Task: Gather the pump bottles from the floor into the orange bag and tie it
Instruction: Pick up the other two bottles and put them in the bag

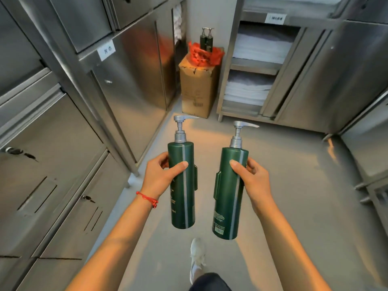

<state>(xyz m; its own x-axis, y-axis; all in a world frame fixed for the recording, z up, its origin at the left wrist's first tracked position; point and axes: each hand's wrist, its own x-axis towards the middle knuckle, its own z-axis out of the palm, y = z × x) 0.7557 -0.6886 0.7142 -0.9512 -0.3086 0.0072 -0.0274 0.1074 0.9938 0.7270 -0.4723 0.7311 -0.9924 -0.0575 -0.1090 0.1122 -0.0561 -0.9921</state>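
My left hand (pixel 159 175) grips a dark green pump bottle (pixel 182 185) with a silver pump, held upright above the floor. My right hand (pixel 252 179) holds a second green pump bottle (pixel 228 196) the same way, beside the first. Far ahead, the orange bag (pixel 204 56) sits open on top of a cardboard box (pixel 197 91) in the corner. Two more dark pump bottles (pixel 206 42) stand upright in the bag, their pumps sticking out.
Steel cabinets (pixel 73 122) line the left side. A steel shelf unit (pixel 256 66) with folded white towels stands at the right of the box, with more steel cabinets (pixel 346 80) beyond. Grey floor (pixel 283 164) runs between them. My white shoe (pixel 197 257) is below.
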